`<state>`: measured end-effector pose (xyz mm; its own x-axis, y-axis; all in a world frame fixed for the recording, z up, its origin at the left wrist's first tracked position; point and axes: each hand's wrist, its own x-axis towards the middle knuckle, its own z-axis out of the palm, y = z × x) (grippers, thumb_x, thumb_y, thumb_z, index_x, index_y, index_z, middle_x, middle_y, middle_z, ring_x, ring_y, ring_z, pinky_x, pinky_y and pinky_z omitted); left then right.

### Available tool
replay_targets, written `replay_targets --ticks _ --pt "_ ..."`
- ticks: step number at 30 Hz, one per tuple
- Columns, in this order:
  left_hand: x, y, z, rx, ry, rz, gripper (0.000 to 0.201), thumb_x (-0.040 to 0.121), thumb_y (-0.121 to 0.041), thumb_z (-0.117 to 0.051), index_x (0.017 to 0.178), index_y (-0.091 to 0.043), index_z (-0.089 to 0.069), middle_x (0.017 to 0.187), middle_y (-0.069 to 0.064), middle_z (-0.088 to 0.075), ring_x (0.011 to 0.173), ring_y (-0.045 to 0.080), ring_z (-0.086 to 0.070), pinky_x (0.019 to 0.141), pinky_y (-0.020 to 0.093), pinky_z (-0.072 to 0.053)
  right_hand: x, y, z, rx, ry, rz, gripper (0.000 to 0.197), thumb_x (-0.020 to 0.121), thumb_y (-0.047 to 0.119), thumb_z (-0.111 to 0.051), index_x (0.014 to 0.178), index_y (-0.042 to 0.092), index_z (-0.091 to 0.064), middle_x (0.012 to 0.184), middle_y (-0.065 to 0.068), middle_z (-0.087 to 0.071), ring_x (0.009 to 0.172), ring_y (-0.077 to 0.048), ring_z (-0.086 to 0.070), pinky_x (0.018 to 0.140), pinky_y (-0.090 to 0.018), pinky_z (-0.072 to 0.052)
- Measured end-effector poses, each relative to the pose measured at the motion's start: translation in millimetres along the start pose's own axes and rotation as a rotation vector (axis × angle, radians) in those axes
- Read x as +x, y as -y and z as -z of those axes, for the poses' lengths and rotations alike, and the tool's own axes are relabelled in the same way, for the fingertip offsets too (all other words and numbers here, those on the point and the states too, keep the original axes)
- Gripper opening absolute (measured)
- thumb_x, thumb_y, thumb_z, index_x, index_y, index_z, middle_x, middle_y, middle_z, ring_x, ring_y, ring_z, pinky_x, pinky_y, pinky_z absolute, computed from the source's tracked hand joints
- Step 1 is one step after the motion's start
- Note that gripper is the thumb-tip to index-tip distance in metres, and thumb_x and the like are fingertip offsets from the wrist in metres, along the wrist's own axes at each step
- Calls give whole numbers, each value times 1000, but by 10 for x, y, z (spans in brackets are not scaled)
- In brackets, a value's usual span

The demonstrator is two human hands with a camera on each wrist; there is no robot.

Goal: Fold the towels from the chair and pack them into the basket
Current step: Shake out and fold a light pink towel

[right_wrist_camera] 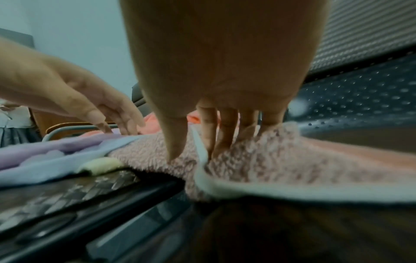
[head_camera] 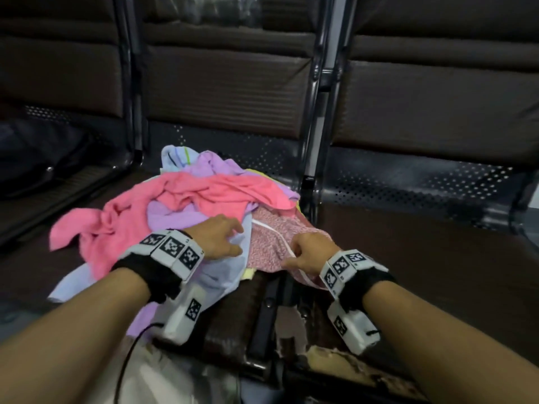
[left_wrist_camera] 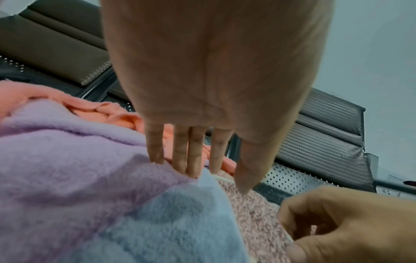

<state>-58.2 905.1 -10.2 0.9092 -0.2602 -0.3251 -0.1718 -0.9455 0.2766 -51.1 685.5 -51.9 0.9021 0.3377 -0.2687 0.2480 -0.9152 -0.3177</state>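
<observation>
Several towels (head_camera: pixel 175 205) lie heaped on the chair seat (head_camera: pixel 408 258), toward its front edge, from my head view. At the left wrist, my left hand (left_wrist_camera: pixel 191 142) rests straight-fingered on the lilac towel (left_wrist_camera: pixel 67 151). At the right wrist, my right hand (right_wrist_camera: pixel 216 124) pinches the speckled pink towel (right_wrist_camera: pixel 281 160).

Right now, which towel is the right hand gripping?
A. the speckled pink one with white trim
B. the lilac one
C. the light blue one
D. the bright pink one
A: the right hand pinches the white-trimmed edge of the speckled pink towel.
</observation>
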Motion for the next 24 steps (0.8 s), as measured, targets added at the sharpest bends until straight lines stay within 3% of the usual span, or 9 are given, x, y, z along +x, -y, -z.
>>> replay_targets --ticks 4,8,12,14,17,20,24 --pt "66 -12 -40 45 12 5 53 86 -33 -63 133 -14 -46 126 13 -49 114 26 -51 100 34 -40 -20 27 -16 71 -82 58 29 85 28 -63 65 20 -44 71 -1 -52 74 -21 -48 65 -31 -34" --pt "72 -120 -89 9 -62 11 67 82 -44 -65 138 -19 -37 127 10 -44 113 27 -51 98 36 -42 -259 -33 222 286 -209 122 13 88 25 -61 77 25 -54 72 1 -60 71 -15 -56 64 -29 -38" --pt "34 -347 -108 -53 -187 -113 78 80 -36 -68 145 -24 -25 129 8 -35 114 26 -48 96 36 -43 -529 -134 444 386 -351 155 10 91 21 -59 80 20 -57 79 -2 -66 79 -16 -60 72 -30 -44" --pt "37 -475 -83 -42 -241 -181 65 80 -34 -67 139 -27 -39 127 3 -38 117 23 -42 100 38 -39 -658 -171 519 413 -386 188 14 93 20 -56 79 22 -59 78 4 -66 80 -12 -61 74 -30 -44" --pt "23 -654 -36 31 -320 -200 37 83 -34 -62 119 -27 -55 121 -2 -51 116 24 -43 100 38 -32 -871 -228 647 479 -471 213 21 94 16 -55 77 28 -60 71 11 -63 68 1 -57 64 -23 -43" --pt "11 -728 -1 76 -414 -185 18 86 -32 -56 104 -26 -59 112 0 -64 111 25 -53 91 35 -32 -1091 -345 781 521 -638 251 20 93 11 -54 81 24 -63 74 9 -65 74 -3 -60 69 -23 -45" --pt "-35 -750 59 105 -424 -106 20 92 -36 -50 102 -24 -62 108 2 -67 108 26 -57 87 35 -34 -1311 -504 869 607 -838 232 32 94 8 -52 73 31 -59 73 12 -62 72 7 -57 65 -6 -39"
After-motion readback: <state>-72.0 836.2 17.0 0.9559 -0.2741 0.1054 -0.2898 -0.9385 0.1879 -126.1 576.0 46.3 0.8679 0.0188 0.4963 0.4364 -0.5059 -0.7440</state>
